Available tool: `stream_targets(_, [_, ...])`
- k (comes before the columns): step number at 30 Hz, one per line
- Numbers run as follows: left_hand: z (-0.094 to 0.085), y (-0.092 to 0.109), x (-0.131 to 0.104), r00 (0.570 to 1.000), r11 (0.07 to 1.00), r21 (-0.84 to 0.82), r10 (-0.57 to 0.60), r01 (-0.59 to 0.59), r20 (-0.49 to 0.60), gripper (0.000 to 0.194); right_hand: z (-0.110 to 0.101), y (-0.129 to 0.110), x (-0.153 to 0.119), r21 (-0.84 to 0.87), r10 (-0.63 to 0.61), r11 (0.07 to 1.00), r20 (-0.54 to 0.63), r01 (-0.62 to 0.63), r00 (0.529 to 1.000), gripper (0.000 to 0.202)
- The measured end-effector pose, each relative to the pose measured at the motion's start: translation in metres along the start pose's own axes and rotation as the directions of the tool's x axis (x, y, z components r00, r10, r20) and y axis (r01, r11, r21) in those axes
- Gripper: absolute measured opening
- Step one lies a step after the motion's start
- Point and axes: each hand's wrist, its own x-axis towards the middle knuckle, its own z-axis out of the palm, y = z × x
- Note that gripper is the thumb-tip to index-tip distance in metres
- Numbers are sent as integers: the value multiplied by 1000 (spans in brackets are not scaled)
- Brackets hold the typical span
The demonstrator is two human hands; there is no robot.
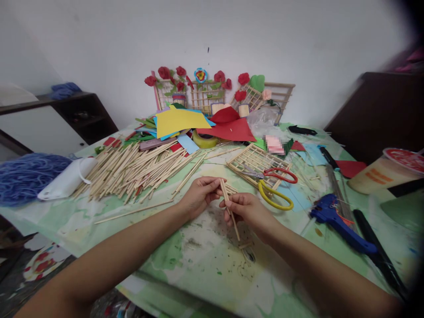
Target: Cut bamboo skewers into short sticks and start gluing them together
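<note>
The person's left hand [206,194] and right hand [247,210] each have their grip clamped on thin sticks [235,225], too overlapped to count, above the desk [179,260]; rightward lie one scissors [263,176], one glue gun [344,227].

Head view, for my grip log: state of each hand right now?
Left hand: closed, pinching the far end of thin sticks.
Right hand: closed, holding the thin sticks nearer the body.

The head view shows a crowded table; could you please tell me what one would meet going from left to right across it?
Blue yarn, stick pile, left hand, right hand, glue gun, lidded cup.
</note>
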Motion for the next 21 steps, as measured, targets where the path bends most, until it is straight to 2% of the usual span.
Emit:
stream_targets(14, [-3, -2, 2, 1000, 998, 64, -7, 6, 23, 31, 1, 2, 1, 43, 18, 999, 10, -19, 1000, 27])
stream_targets(17, [-4, -3, 3, 1000, 988, 151, 3, -5, 13, 33, -1, 1, 1, 70, 35, 997, 8, -35, 999, 25])
stream_targets(19, [-6, -1, 2, 995, 948, 307, 94, -84, -20, 35, -4, -1, 0, 113, 51, 992, 13, -52, 999, 24])
stream_targets(21, [-8, 3, 0, 956, 806, 539, 293, -245, -5, 35, -7, -4, -1, 169, 65, 983, 19, -68, 998, 23])
